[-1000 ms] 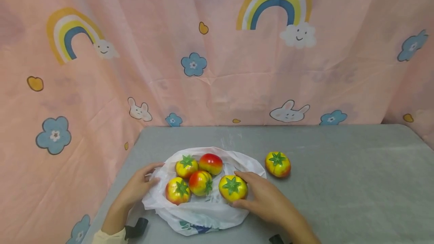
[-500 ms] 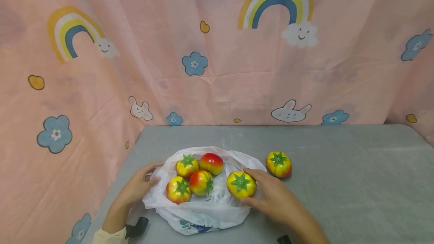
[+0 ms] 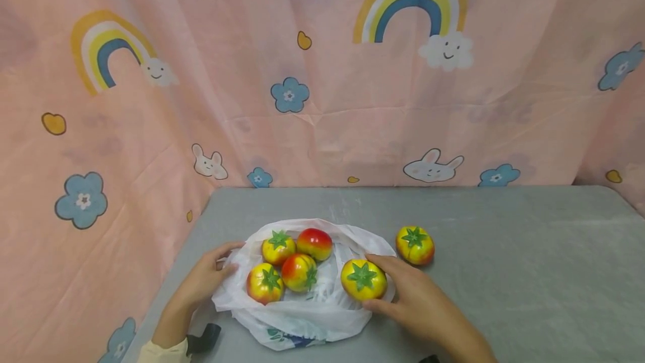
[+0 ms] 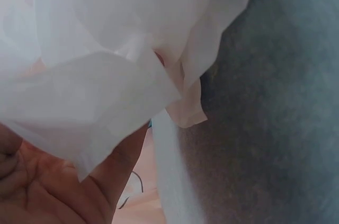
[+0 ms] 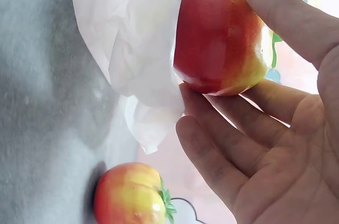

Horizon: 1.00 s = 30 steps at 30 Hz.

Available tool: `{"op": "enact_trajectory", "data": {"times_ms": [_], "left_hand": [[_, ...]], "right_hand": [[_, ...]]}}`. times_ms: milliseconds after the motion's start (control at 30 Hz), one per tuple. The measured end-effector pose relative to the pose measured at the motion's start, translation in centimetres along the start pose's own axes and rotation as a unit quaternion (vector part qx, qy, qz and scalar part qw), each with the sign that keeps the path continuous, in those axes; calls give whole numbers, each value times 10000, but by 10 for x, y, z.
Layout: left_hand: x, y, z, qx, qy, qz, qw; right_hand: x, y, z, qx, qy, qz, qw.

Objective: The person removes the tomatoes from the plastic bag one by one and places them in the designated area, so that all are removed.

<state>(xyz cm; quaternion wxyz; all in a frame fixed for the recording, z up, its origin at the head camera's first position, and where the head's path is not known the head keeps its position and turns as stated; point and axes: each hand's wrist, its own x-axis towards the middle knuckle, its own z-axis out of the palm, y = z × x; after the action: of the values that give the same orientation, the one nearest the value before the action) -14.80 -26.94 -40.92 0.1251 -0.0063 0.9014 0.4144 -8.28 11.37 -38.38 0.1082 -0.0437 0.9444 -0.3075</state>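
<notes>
In the head view my right hand (image 3: 415, 298) holds a yellow-and-red tomato-like fruit (image 3: 363, 280) with a green star-shaped top, over the right side of a white plastic bag (image 3: 297, 318). In the right wrist view, thumb and fingertips grip this fruit (image 5: 220, 36) from opposite sides beside the bag's edge. Several similar fruits lie in the bag's mouth, among them a redder one (image 3: 314, 243). My left hand (image 3: 204, 276) holds the bag's left rim. In the left wrist view, loose plastic (image 4: 90, 107) covers part of the fingers and thumb.
Another such fruit (image 3: 415, 245) sits on the grey table (image 3: 504, 273), just right of the bag. A pink printed curtain (image 3: 327, 128) hangs behind the table and along its left side.
My right hand has moved right with the fruit, away from the fruits in the bag and towards its right rim. The left hand stays where it was.
</notes>
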Motion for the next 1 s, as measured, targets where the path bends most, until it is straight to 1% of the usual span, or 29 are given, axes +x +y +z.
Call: {"op": "enact_trajectory", "data": {"times_ms": [200, 433, 733, 833, 1000], "left_hand": [[-2, -1, -1, -52, -4, -16, 10000], [-2, -4, -1, -151, 7, 68, 9999], [-1, -7, 3, -40, 57, 150, 9999], [-1, -6, 4, -159, 43, 217, 9996], [0, -5, 2, -262, 74, 170, 9995]], "right_hand": [[1, 4, -5, -98, -17, -23, 9999], [-2, 10, -15, -203, 124, -29, 9997], [-5, 23, -21, -158, 144, -201, 9996], [-3, 28, -26, -163, 210, -208, 9994], [0, 35, -34, -138, 366, -393, 9985]]}}
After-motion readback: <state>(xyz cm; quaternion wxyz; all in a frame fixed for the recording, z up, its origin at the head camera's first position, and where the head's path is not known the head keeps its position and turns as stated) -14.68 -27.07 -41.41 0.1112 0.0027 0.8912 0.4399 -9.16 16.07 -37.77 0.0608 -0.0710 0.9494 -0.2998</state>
